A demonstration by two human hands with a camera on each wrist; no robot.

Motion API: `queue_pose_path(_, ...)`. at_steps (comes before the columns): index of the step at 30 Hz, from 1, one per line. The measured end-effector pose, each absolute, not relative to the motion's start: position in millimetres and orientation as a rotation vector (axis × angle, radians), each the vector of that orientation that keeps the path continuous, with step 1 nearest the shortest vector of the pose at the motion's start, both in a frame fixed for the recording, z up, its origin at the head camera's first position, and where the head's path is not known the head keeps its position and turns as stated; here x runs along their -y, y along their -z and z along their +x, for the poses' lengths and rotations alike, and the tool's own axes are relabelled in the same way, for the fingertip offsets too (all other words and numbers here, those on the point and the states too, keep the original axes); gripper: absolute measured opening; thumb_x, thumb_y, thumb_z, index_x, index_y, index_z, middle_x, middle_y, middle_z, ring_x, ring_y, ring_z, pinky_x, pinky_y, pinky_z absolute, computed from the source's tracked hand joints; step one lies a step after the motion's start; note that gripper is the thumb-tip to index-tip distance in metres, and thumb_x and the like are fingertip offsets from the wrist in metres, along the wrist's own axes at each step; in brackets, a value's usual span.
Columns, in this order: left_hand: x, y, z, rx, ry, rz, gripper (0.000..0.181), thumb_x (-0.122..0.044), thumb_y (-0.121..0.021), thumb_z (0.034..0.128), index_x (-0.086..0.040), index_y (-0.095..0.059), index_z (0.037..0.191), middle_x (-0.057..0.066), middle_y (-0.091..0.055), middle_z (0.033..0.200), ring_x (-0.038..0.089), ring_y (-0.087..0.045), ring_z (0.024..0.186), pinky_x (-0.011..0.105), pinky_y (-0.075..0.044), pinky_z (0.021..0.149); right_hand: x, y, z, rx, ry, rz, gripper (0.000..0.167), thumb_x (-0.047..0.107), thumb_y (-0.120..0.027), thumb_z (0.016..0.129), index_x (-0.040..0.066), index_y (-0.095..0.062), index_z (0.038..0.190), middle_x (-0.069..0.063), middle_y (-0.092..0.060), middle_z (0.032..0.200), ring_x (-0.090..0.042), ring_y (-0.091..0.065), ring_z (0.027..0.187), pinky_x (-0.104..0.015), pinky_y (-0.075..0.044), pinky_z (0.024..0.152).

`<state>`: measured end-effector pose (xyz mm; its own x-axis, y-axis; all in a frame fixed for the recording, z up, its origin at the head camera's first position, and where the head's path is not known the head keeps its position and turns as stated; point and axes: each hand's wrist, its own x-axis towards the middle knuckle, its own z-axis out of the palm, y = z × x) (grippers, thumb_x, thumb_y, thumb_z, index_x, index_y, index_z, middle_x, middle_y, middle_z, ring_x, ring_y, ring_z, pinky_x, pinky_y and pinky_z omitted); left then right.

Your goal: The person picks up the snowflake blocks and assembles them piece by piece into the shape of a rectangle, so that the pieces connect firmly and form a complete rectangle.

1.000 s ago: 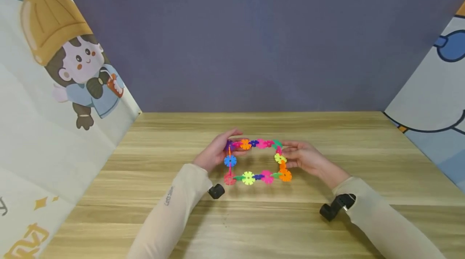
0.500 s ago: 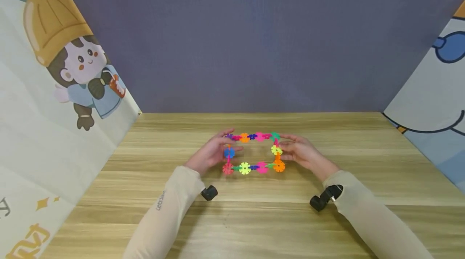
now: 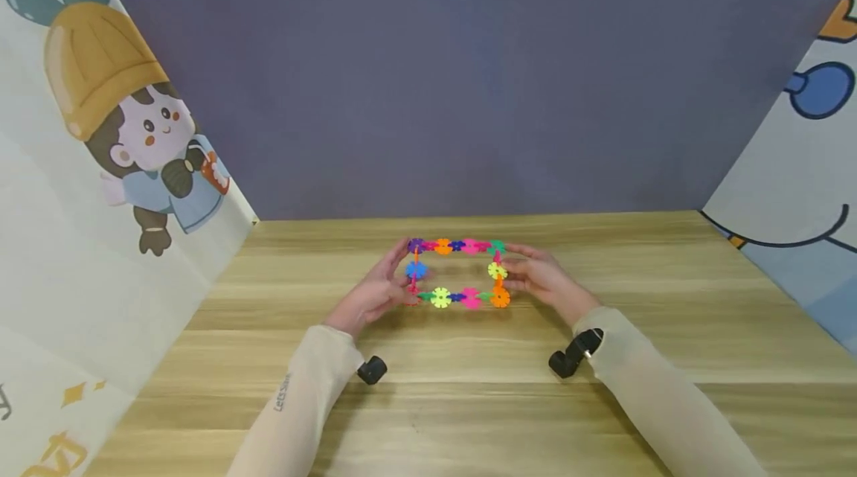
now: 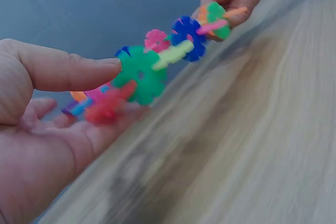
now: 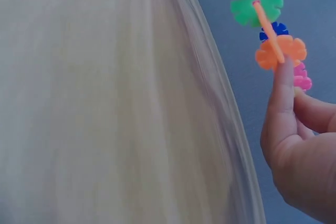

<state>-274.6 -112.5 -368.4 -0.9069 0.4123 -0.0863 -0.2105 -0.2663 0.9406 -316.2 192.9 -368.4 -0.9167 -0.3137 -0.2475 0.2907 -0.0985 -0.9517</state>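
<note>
A rectangular ring of interlocking snowflake discs (image 3: 441, 298) in many bright colours is held up over the wooden table by both hands. My left hand (image 3: 364, 300) grips its left side, with the thumb by the red disc at the near left corner and fingers reaching up towards the purple disc. In the left wrist view, the thumb lies beside a green disc (image 4: 140, 74) and the fingers pass underneath. My right hand (image 3: 552, 285) pinches the right side near the yellow disc (image 3: 497, 271). An orange disc (image 5: 281, 52) meets a right fingertip in the right wrist view.
The wood-grain table (image 3: 455, 417) spreads under both forearms. A dark blue-grey panel (image 3: 469, 82) rises along its back edge. Printed cartoon sheets (image 3: 47, 254) flank it left and right. A small black camera (image 3: 372, 370) sticks out from each wrist.
The disc ring has moved away from me and slightly left, with both hands. My left thumb has shifted from the far left corner down to the near left corner.
</note>
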Motion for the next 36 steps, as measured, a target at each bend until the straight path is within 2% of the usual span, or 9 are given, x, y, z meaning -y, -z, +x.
queue_pose_path(6, 116.9, 379.9, -280.0, -1.64, -2.338, 0.256, 0.114, 0.038, -0.045, 0.0702, -0.016, -0.001, 0.161, -0.002, 0.009, 0.167, 0.05, -0.029, 0.14, 0.024, -0.059, 0.068, -176.0, 374.6, -327.9, -1.759, 2.135, 0.029, 0.056, -0.003, -0.049, 0.102, -0.003, -0.028, 0.153, -0.02, -0.052, 0.131, -0.011, -0.066, 0.082, -0.029, -0.058, 0.084)
queue_pose_path(14, 123.2, 389.9, -294.5, -1.718, -2.442, 0.214, 0.113, 0.039, -0.044, 0.069, -0.013, -0.004, 0.161, -0.001, 0.003, 0.167, 0.049, -0.026, 0.142, 0.022, -0.058, 0.067, -157.8, 378.3, -344.1, -1.707, 2.183, 0.146, 0.051, -0.001, -0.05, 0.102, 0.0, -0.036, 0.152, -0.006, -0.063, 0.108, -0.013, -0.066, 0.079, -0.028, -0.059, 0.079)
queue_pose_path(17, 121.7, 395.4, -300.6, -1.733, -2.476, 0.197, 0.111, 0.039, -0.044, 0.0687, -0.01, -0.004, 0.16, 0.002, -0.002, 0.167, 0.049, -0.031, 0.14, 0.021, -0.058, 0.068, -155.2, 378.7, -348.3, -1.709, 2.18, 0.166, 0.051, -0.001, -0.049, 0.103, 0.001, -0.036, 0.152, -0.015, -0.061, 0.126, -0.013, -0.066, 0.078, -0.027, -0.059, 0.076)
queue_pose_path(21, 119.4, 403.6, -306.3, -1.8, -2.468, 0.131, 0.109, 0.038, -0.046, 0.0702, -0.009, -0.005, 0.16, 0.007, -0.007, 0.166, 0.049, -0.027, 0.141, 0.029, -0.058, 0.083, -154.3, 378.9, -350.4, -1.722, 2.151, 0.162, 0.053, -0.003, -0.049, 0.102, 0.002, -0.034, 0.153, -0.024, -0.042, 0.149, -0.011, -0.068, 0.081, -0.028, -0.059, 0.08)
queue_pose_path(25, 118.6, 408.2, -309.3, -1.87, -2.429, 0.061, 0.109, 0.035, -0.049, 0.073, -0.011, -0.004, 0.16, 0.012, -0.012, 0.165, 0.049, -0.018, 0.144, 0.03, -0.056, 0.087, -153.7, 381.3, -352.0, -1.717, 2.14, 0.148, 0.054, -0.007, -0.046, 0.101, 0.0, -0.032, 0.153, -0.028, -0.036, 0.151, -0.025, -0.064, 0.108, -0.033, -0.055, 0.092)
queue_pose_path(27, 118.1, 408.5, -309.3, -1.895, -2.415, 0.042, 0.109, 0.034, -0.051, 0.0741, -0.012, -0.001, 0.16, 0.014, -0.014, 0.164, 0.048, -0.019, 0.144, 0.027, -0.057, 0.085, -152.6, 383.0, -353.6, -1.707, 2.139, 0.146, 0.054, -0.009, -0.044, 0.101, -0.001, -0.03, 0.153, -0.028, -0.034, 0.152, -0.033, -0.054, 0.124, -0.035, -0.052, 0.097)
queue_pose_path(29, 117.4, 408.9, -309.4, -1.912, -2.405, 0.019, 0.111, 0.033, -0.052, 0.0747, -0.012, 0.002, 0.16, 0.017, -0.017, 0.163, 0.046, -0.022, 0.144, 0.026, -0.057, 0.083, -151.6, 383.8, -355.1, -1.706, 2.133, 0.147, 0.054, -0.009, -0.043, 0.101, -0.003, -0.03, 0.153, -0.028, -0.032, 0.153, -0.035, -0.047, 0.131, -0.036, -0.051, 0.098)
queue_pose_path(33, 113.1, 407.1, -309.5, -1.967, -2.39, -0.075, 0.114, 0.031, -0.056, 0.0741, -0.014, 0.002, 0.16, 0.019, -0.024, 0.16, 0.041, -0.03, 0.143, 0.028, -0.057, 0.086, -151.3, 382.6, -358.5, -1.729, 2.107, 0.126, 0.052, -0.008, -0.043, 0.102, -0.007, -0.028, 0.151, -0.028, -0.029, 0.155, -0.024, -0.062, 0.107, -0.033, -0.054, 0.094)
queue_pose_path(36, 108.5, 405.3, -309.7, -2.037, -2.371, -0.15, 0.115, 0.03, -0.06, 0.0732, -0.013, 0.002, 0.16, 0.022, -0.026, 0.159, 0.04, -0.034, 0.141, 0.032, -0.055, 0.092, -152.8, 380.7, -360.2, -1.729, 2.087, 0.119, 0.051, -0.007, -0.043, 0.102, -0.011, -0.027, 0.15, -0.03, -0.03, 0.154, -0.016, -0.065, 0.087, -0.033, -0.055, 0.093)
